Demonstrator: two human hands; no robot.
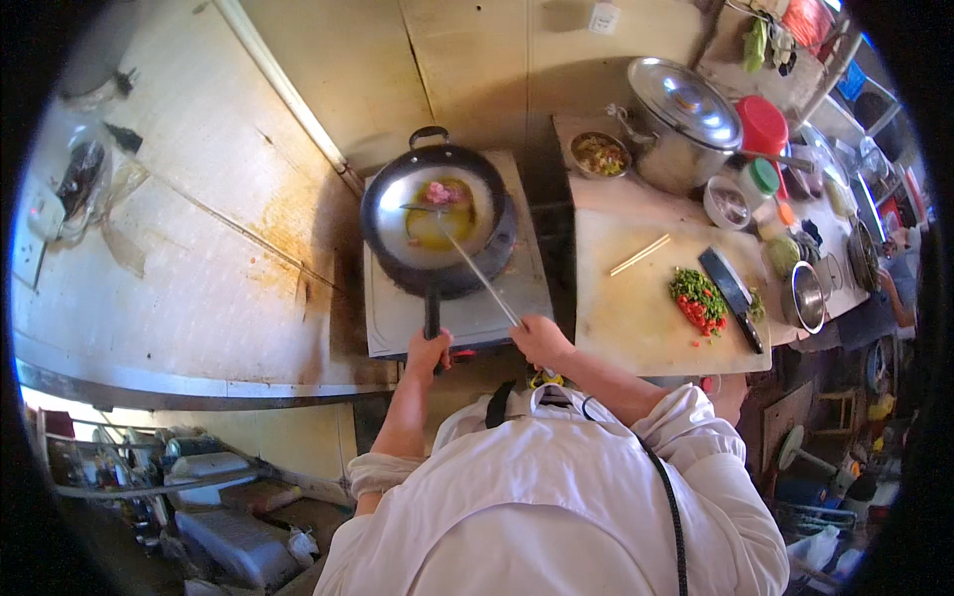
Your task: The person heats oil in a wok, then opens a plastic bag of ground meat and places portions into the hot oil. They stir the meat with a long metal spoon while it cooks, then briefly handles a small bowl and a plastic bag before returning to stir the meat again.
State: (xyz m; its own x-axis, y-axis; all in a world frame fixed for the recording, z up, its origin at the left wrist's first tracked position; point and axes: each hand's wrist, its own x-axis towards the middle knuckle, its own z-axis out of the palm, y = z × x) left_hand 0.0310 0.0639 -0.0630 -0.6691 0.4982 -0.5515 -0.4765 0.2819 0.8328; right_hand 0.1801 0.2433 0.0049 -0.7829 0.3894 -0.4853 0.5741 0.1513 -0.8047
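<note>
My left hand [428, 352] grips the black handle of a wok [385, 257] that sits over the stove [395, 320]. In my right hand [542, 344] is a long metal ladle or spatula [484, 279], its head down in the wok. Yellow oil [456, 237] pools at the wok's bottom. A clump of pink raw meat [443, 193] lies in the oil, close beyond the utensil's head. The exact shape of that head is blurred.
Right of the stove, a cutting board [626, 328] bears chopped green and red peppers [699, 300], a cleaver [724, 279] and chopsticks [640, 255]. Behind it stand a lidded steel pot [674, 160], a bowl of chopped food [600, 155] and a steel bowl [805, 296]. A wall [186, 223] rises at left.
</note>
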